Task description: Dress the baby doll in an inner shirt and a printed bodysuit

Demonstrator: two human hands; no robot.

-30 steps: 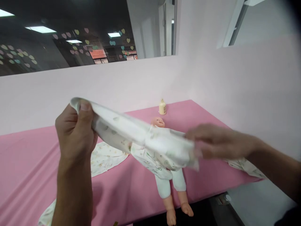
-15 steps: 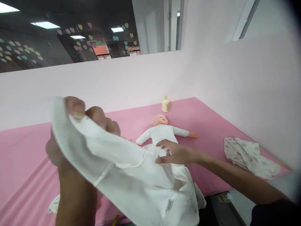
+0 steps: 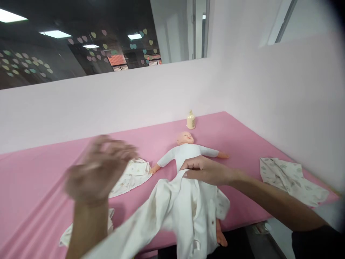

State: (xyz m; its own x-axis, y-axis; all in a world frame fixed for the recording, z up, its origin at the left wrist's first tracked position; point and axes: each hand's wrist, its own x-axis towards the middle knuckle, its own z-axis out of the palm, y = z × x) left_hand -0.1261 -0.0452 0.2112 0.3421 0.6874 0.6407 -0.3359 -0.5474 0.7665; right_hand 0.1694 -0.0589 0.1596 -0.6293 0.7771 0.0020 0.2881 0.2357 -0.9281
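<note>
A small cream bottle point(image 3: 191, 120) stands upright on the pink table cover point(image 3: 237, 138), well beyond the grip, near the pale wall point(image 3: 134, 97). A crumpled patterned cloth point(image 3: 291, 178) lies to the right of the grip, well apart. Another patterned cloth point(image 3: 133, 172) lies flat to its left. Heart-shaped stickers point(image 3: 27, 66) dot the dark glass above.

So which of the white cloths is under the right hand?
The plain white garment draped over the doll, under the right hand; the printed cloths lie flat apart.
</note>
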